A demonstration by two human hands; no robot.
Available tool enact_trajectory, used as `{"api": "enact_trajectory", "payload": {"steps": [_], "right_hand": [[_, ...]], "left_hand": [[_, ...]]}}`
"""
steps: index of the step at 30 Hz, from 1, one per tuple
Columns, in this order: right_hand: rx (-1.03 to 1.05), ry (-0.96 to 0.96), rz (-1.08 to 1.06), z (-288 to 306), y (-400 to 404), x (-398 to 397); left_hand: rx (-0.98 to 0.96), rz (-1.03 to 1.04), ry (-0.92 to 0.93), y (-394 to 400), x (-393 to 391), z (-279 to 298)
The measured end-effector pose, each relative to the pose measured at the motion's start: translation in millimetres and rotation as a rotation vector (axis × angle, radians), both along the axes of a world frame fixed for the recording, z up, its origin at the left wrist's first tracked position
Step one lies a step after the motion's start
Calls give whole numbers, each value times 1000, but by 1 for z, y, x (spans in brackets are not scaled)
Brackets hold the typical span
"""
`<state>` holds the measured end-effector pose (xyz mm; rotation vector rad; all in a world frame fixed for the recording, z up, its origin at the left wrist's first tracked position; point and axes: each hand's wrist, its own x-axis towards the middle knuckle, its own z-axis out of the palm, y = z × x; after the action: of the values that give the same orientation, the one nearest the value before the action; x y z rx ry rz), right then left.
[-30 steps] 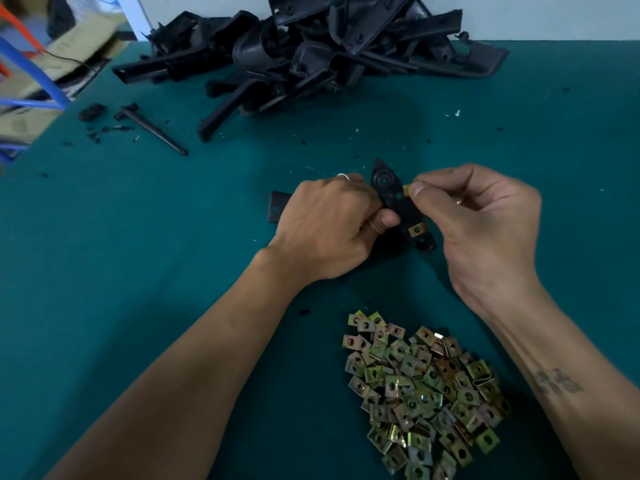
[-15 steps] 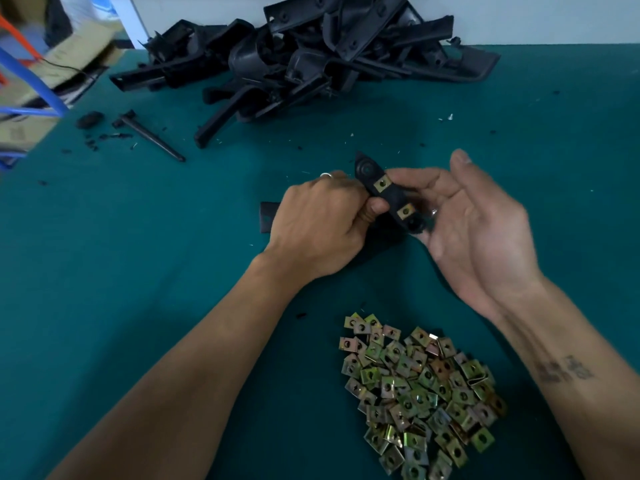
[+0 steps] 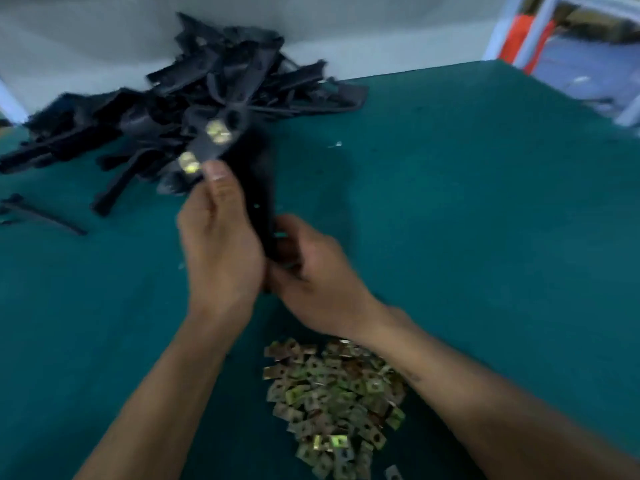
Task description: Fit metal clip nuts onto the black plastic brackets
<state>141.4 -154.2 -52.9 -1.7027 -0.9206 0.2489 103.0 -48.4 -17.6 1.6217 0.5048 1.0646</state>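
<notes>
Blurrily, both hands meet over the middle of the green table [image 3: 467, 209], sharing one black plastic bracket [image 3: 258, 202]. The left hand [image 3: 221, 247] is raised with its thumb and fingers closed in a grip on the bracket's upper arm, its thumb tip just beside the lower of two fitted clip nuts [image 3: 189, 165]; the second fitted nut [image 3: 217, 132] sits higher on the same arm, near a round boss at the bracket's far end. The right hand [image 3: 311, 271] curls round the lower end of the bracket's long dark bar, its grip closed on that end, though the blur hides how its fingertips lie. The bracket's upper end overlaps the pile of unfitted black brackets [image 3: 180, 98], which spreads along the table's far edge against the pale wall; whether the two touch cannot be told. A thin black rod [image 3: 41, 216] lies alone near the left edge. The heap of loose metal clip nuts [image 3: 332, 400] lies near the front edge between the two forearms, the right forearm crossing just above its far side. To the right of the hands the green surface runs open up to the far right corner, beyond which stand a pale frame and something orange [image 3: 523, 36].
</notes>
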Motion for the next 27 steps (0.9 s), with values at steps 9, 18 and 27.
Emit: {"api": "enact_trajectory", "payload": {"steps": [9, 18, 27], "right_hand": [[349, 379, -354, 34, -86, 4], [737, 503, -911, 27, -315, -28], [527, 900, -1617, -90, -460, -35]], "left_hand": [[208, -632, 232, -82, 12, 10], [340, -1170, 275, -301, 33, 14], [906, -1564, 894, -449, -26, -57]]}}
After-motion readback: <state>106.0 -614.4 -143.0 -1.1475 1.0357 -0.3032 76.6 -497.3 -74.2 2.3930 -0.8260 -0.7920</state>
